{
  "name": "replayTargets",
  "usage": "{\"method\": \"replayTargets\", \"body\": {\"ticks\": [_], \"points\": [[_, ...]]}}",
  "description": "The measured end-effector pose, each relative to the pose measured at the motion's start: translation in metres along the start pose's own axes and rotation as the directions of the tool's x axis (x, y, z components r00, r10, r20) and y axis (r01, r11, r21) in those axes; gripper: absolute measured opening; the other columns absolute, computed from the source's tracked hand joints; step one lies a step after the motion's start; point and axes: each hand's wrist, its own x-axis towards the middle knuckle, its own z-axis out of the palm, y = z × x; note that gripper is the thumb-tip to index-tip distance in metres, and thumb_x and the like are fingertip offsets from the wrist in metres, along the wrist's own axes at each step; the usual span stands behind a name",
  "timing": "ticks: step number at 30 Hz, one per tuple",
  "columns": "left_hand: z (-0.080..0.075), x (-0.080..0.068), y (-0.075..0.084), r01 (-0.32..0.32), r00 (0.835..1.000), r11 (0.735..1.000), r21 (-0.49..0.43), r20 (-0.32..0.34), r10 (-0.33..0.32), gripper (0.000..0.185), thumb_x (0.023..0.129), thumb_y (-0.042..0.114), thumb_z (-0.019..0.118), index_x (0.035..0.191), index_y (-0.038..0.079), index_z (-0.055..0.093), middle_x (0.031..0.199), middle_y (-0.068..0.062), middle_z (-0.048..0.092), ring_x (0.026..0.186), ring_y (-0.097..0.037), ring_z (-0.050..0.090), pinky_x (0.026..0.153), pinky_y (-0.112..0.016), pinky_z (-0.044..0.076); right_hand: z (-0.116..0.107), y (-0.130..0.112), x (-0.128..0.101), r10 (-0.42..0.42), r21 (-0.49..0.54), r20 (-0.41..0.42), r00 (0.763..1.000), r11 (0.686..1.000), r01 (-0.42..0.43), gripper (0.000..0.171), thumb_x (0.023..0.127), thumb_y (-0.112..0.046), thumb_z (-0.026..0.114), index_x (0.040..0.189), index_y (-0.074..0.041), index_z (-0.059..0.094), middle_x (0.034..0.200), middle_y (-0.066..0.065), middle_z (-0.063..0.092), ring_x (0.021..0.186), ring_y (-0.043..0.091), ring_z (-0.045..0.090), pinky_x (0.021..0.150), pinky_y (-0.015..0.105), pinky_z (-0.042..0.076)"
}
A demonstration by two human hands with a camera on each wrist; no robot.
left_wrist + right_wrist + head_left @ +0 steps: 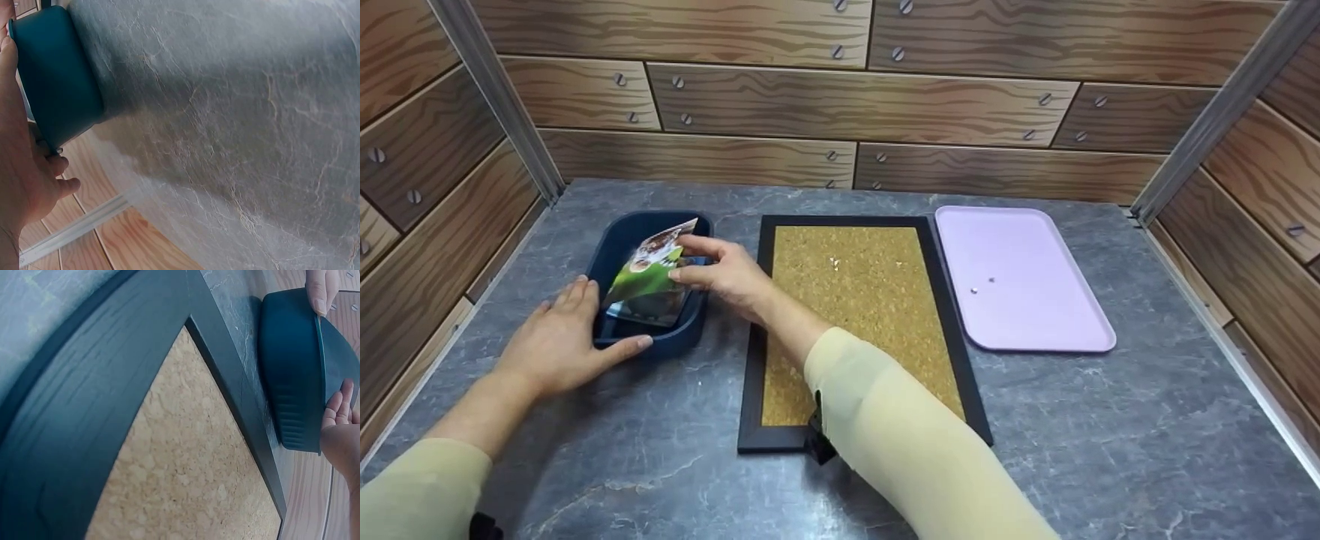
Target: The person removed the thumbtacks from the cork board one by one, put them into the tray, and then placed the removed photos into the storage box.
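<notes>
Photo card (pixel 649 270) pinched by rt hand (pixel 727 274) – blue bin (pixel 607 255), cork board (pixel 859 315) beside, pink tray (pixel 1035 300)

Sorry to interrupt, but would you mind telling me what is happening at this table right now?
A person's right hand pinches a photo card over a dark blue bin, tilted with its lower edge inside. The left hand rests against the bin's near left side. Beside the bin lies a black-framed cork board, and to its right a pink tray with a couple of small bits on it.
</notes>
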Motion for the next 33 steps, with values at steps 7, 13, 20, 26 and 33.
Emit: {"method": "replayTargets", "body": {"ticks": [7, 13, 20, 26, 33], "points": [[0.000, 0.000, -0.001, 0.000, 1.000, 1.000, -0.006, 0.002, 0.000, 0.132, 0.093, 0.087, 0.046, 0.157, -0.023, 0.012, 0.163, -0.047, 0.011, 0.153, -0.059, 0.016, 0.120, -0.074, 0.015, -0.004, -0.002, -0.001, 0.029, -0.051, 0.028, 0.999, 0.998, -0.028, 0.055, 0.099, -0.007, 0.074, 0.151, -0.002, 0.058, 0.127, 0.002, 0.070, 0.088, 0.013, 0.071, 0.085, 0.031, 0.059], [0.001, 0.000, -0.002, -0.001, 1.000, 1.000, -0.012, -0.005, 0.001, 0.132, 0.093, 0.086, 0.047, 0.157, -0.023, 0.013, 0.163, -0.047, 0.012, 0.153, -0.060, 0.016, 0.120, -0.074, 0.016, -0.009, -0.002, -0.003, 0.077, -0.079, 0.005, 0.997, 0.994, -0.076, 0.046, 0.103, -0.014, 0.072, 0.147, -0.005, 0.064, 0.123, 0.007, 0.076, 0.079, 0.015, 0.073, 0.086, 0.035, 0.061], [0.000, 0.000, 0.000, -0.004, 1.000, 1.000, -0.016, -0.012, 0.004, 0.133, 0.092, 0.087, 0.047, 0.158, -0.023, 0.012, 0.163, -0.047, 0.012, 0.153, -0.060, 0.015, 0.121, -0.073, 0.015, -0.012, 0.001, -0.004, 0.098, -0.127, 0.020, 0.995, 0.987, -0.095, 0.047, 0.103, -0.018, 0.072, 0.147, -0.003, 0.063, 0.120, 0.004, 0.076, 0.074, 0.014, 0.072, 0.101, 0.056, 0.054], [0.001, -0.001, 0.001, -0.001, 1.000, 1.000, -0.013, -0.013, 0.000, 0.133, 0.092, 0.087, 0.048, 0.158, -0.023, 0.013, 0.163, -0.047, 0.012, 0.153, -0.060, 0.016, 0.120, -0.073, 0.016, -0.014, 0.001, -0.005, 0.124, -0.188, 0.066, 0.990, 0.976, -0.110, 0.047, 0.103, -0.020, 0.071, 0.148, -0.007, 0.064, 0.124, -0.001, 0.073, 0.075, 0.015, 0.069, 0.098, 0.053, 0.056], [0.001, 0.000, 0.001, 0.001, 1.000, 1.000, -0.011, -0.008, -0.001, 0.134, 0.092, 0.088, 0.047, 0.158, -0.023, 0.012, 0.162, -0.047, 0.012, 0.153, -0.060, 0.016, 0.120, -0.074, 0.015, -0.016, 0.001, -0.005, 0.132, -0.225, 0.102, 0.986, 0.969, -0.106, 0.048, 0.104, -0.021, 0.070, 0.150, -0.009, 0.062, 0.128, 0.000, 0.071, 0.075, 0.015, 0.068, 0.093, 0.050, 0.056]]}}
